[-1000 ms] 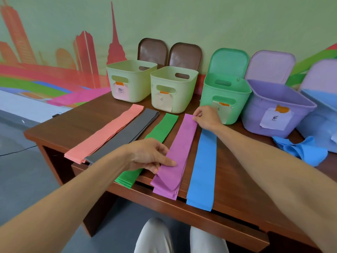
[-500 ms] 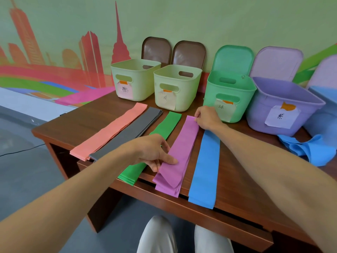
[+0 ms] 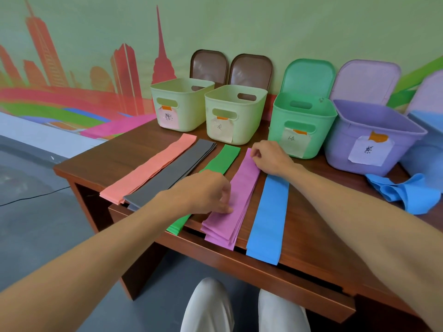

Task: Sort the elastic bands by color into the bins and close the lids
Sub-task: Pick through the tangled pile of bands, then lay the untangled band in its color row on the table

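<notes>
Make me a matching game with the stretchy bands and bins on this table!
1 purple bands
2 salmon bands
3 crumpled blue bands
4 green bin

A leftmost strip on the table
B pinched by the left hand and right hand
C between a pale bin and the purple bin
D heaped at the table's right end

Pairs: 1-B, 2-A, 3-D, 4-C

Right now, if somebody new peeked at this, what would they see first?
Five bright stacks lie side by side on the wooden table: salmon bands, grey bands, green bands, purple bands and blue bands. The left hand is on the purple stack's near end and the right hand pinches its far end. Behind them, open bins line the wall, a green bin and a purple bin among them.
</notes>
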Demonstrator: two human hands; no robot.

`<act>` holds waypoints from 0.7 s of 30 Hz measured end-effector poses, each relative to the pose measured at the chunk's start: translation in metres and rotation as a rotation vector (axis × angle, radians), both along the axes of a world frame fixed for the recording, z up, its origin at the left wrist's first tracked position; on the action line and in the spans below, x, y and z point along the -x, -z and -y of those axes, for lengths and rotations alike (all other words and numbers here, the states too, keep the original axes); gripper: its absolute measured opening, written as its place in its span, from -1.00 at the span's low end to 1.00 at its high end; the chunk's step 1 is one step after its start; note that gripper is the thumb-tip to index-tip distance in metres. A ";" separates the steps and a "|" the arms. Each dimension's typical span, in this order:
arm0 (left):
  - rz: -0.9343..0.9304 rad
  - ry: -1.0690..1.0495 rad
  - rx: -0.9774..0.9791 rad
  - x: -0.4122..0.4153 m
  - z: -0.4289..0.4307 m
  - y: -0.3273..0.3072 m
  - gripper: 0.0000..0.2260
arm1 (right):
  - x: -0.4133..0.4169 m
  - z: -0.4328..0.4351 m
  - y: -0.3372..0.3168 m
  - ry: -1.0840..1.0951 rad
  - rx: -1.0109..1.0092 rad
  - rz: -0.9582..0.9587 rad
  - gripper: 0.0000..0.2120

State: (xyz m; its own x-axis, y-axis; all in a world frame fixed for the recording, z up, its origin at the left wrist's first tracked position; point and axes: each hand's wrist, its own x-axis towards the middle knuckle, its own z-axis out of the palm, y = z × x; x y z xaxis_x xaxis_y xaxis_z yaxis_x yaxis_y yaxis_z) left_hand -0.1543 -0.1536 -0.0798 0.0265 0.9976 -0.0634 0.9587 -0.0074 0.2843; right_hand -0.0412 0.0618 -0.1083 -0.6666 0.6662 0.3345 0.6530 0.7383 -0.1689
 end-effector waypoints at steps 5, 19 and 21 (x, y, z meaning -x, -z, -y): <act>-0.043 0.095 0.024 -0.005 -0.003 -0.004 -0.87 | -0.012 0.005 -0.017 -0.050 0.134 0.119 -0.84; 0.433 0.236 -0.170 -0.129 -0.086 0.001 -0.88 | -0.198 0.000 -0.055 0.083 0.232 -0.153 -0.91; 0.506 0.236 -0.166 -0.152 -0.103 0.010 -0.88 | -0.234 -0.001 -0.051 0.155 0.226 -0.223 -0.90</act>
